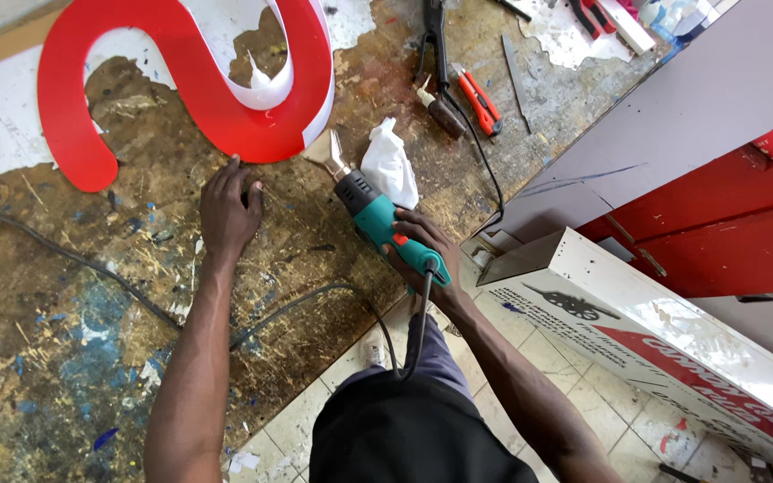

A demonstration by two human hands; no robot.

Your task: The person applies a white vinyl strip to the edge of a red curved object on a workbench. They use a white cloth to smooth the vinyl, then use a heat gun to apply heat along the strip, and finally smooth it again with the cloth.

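The right hand (418, 246) wraps its grip round the teal handle of a heat gun (378, 215), fingers closed tight on it. The gun's long axis runs diagonally, from the handle near the tabletop's front edge up and left to a flattened metal nozzle, which points at the lower end of a red letter (181, 80). The nozzle tip sits just beside the letter's white side wall. The letter is a glossy, smooth, curving band of red plastic with a thin white strip standing along its edge.

The left hand (228, 207) rests on the tabletop (91, 340), its grip empty and fingers half curled, fingertips touching the letter's lower curve.

The tabletop is rough worn board, blotched with blue, white and brown paint and scraps of paper. A crumpled white rag (389, 165) lies just right of the nozzle. Further back lie red-handled cutters (479, 103). The gun's black cord (409, 331) drops over the front edge. Bare board lies open left of the left forearm.
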